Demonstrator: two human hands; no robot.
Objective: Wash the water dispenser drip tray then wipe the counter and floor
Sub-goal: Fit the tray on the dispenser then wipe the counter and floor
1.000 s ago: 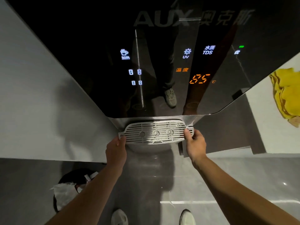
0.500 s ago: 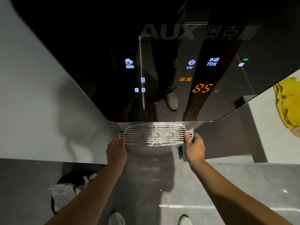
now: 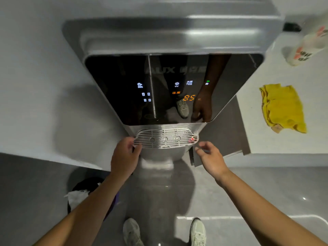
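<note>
Two hands are working at the drip tray (image 3: 166, 138), seated at the water dispenser (image 3: 170, 89) base. Left hand (image 3: 124, 157) is pinching its left end, though blur makes contact uncertain; right hand (image 3: 211, 159) is hovering released, just beside. Regrip both ends and pull level, avoiding spills onto floor (image 3: 266, 192). Yellow cloth (image 3: 282, 107) is lying on the tabletop (image 3: 292, 142) beyond.
</note>
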